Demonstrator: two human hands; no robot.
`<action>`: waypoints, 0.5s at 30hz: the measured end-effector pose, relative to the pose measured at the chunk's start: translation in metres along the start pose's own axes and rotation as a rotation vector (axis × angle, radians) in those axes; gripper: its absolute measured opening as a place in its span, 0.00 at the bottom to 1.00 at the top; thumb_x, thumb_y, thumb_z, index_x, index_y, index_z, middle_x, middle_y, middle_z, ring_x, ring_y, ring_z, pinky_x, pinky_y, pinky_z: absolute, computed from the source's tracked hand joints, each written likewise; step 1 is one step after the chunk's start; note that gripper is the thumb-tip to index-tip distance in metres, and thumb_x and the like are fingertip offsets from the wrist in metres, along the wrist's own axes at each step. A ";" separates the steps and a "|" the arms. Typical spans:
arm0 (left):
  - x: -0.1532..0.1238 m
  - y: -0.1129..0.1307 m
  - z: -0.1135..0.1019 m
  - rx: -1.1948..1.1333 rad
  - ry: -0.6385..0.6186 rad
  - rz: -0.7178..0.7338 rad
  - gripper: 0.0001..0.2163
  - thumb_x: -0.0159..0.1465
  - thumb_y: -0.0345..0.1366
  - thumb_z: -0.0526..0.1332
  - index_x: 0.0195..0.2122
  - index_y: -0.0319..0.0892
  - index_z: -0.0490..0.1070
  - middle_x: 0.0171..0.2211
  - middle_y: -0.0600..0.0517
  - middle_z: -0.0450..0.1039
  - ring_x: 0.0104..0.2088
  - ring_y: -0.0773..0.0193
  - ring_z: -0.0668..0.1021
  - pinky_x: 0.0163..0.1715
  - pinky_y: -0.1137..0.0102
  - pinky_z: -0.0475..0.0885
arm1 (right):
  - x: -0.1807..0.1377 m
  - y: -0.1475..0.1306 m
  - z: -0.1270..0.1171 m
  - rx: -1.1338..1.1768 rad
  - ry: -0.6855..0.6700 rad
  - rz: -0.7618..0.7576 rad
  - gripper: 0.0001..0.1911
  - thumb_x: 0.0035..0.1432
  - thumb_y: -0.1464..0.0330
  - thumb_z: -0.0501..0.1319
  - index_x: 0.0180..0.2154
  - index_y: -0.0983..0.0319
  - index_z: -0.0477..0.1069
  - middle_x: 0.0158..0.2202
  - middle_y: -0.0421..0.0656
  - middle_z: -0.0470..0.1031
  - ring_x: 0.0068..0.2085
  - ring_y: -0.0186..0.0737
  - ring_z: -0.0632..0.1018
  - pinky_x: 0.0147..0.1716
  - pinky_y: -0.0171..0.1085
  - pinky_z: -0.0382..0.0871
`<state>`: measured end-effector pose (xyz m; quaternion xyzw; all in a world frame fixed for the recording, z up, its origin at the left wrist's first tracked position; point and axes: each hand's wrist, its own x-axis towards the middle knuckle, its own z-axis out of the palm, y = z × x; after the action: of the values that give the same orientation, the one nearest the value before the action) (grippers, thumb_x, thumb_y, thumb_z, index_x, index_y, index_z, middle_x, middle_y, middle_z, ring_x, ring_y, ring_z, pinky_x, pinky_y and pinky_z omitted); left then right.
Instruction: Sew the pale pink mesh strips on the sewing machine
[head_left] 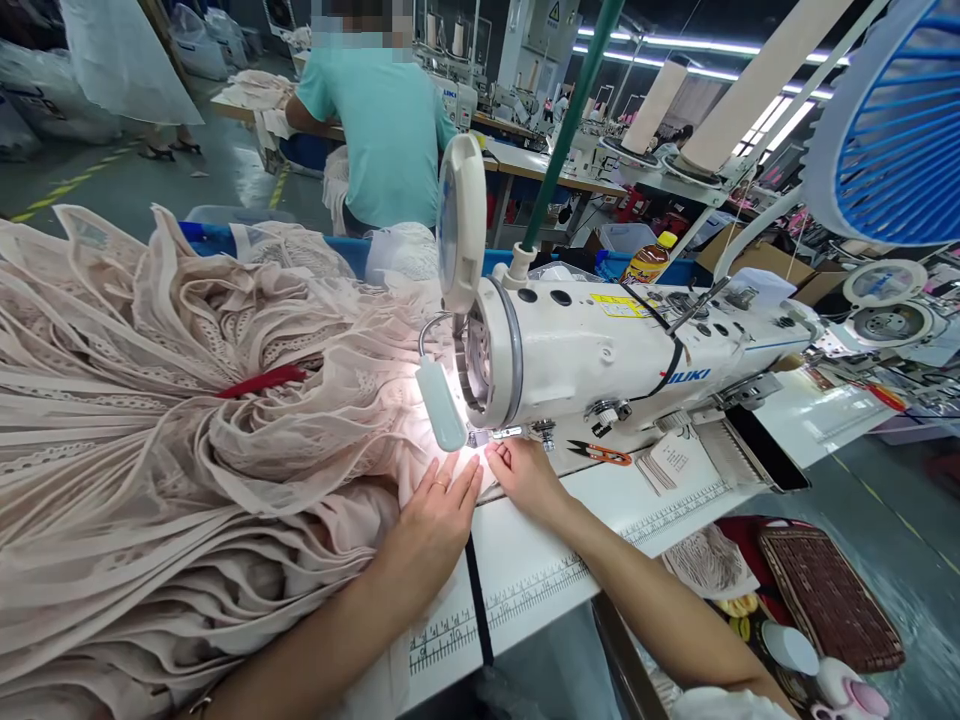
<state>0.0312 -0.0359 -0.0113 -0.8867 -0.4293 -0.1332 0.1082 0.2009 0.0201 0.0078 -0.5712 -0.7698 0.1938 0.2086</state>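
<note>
Left forearm (322,620) up front, left hand (441,508) flat on fabric (401,425); right hand (528,478) curled, nearer presser foot (478,438), can't tell if pinching.

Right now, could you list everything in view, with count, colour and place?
Fabric pile: one, pale pink, left
Nearest sewing machine: one, white, centre
Lamp: one, pale green, machine's left end
Snips: one, orange, beside machine
Fan: one, blue, upper right
Large cones: two, cream, upper right
Bottle: one, yellow cap, behind machine
Woven mat: one, brown, lower right
Co-worker: one, teal shirt, background
Other machines: several, white, background
Left hand: one, ringed, on fabric
Right hand: one, bare, beside left
</note>
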 end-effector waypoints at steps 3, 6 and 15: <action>0.001 -0.003 0.001 -0.014 0.014 0.025 0.22 0.65 0.20 0.47 0.58 0.32 0.68 0.57 0.40 0.73 0.61 0.47 0.71 0.58 0.54 0.69 | -0.002 0.003 0.000 -0.002 0.008 -0.017 0.16 0.65 0.67 0.52 0.24 0.58 0.63 0.19 0.35 0.64 0.22 0.35 0.65 0.26 0.34 0.58; 0.003 -0.005 0.005 -0.025 0.095 0.064 0.21 0.65 0.20 0.46 0.56 0.30 0.68 0.56 0.38 0.73 0.60 0.51 0.72 0.58 0.57 0.68 | -0.007 0.009 -0.002 0.038 0.067 -0.142 0.11 0.67 0.67 0.55 0.32 0.59 0.72 0.27 0.39 0.74 0.29 0.37 0.73 0.31 0.34 0.65; 0.008 -0.008 -0.012 -0.039 0.117 -0.078 0.15 0.66 0.20 0.47 0.42 0.36 0.71 0.41 0.42 0.75 0.44 0.54 0.77 0.46 0.59 0.73 | -0.021 0.001 -0.004 -0.453 0.112 -0.509 0.13 0.67 0.73 0.54 0.49 0.66 0.74 0.40 0.50 0.77 0.43 0.47 0.75 0.43 0.43 0.72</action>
<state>0.0282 -0.0287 0.0034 -0.8620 -0.4537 -0.1973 0.1106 0.2088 0.0004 0.0087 -0.4025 -0.8984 -0.0721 0.1601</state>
